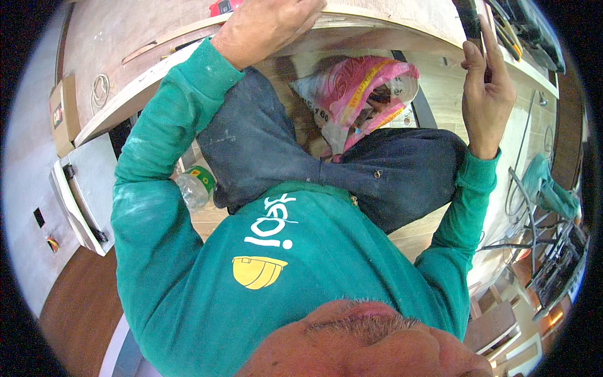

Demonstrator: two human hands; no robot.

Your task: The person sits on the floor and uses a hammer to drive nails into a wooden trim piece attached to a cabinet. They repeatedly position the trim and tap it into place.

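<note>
My left hand [270, 26] is over the near edge of a pale wooden worktop [377, 19], its fingers curled together and partly cut off by the top of the view. Whatever they hold, if anything, is hidden. On the right, my right hand [488, 100] is raised at the same worktop, with thumb and fingers closed about a long dark object [467, 19] that runs out of view. Beside my left hand lies a red and black object [221, 7], cut off at the top. A thin wooden strip [139, 53] rests on the board nearby.
Below the worktop, a torn pink plastic bag [352, 88] with dark contents stands by my knees. A clear bottle [195, 188] lies left of my leg. A cardboard piece [63, 116] and coiled cable [100, 90] are far left; a black metal frame [553, 251] stands right.
</note>
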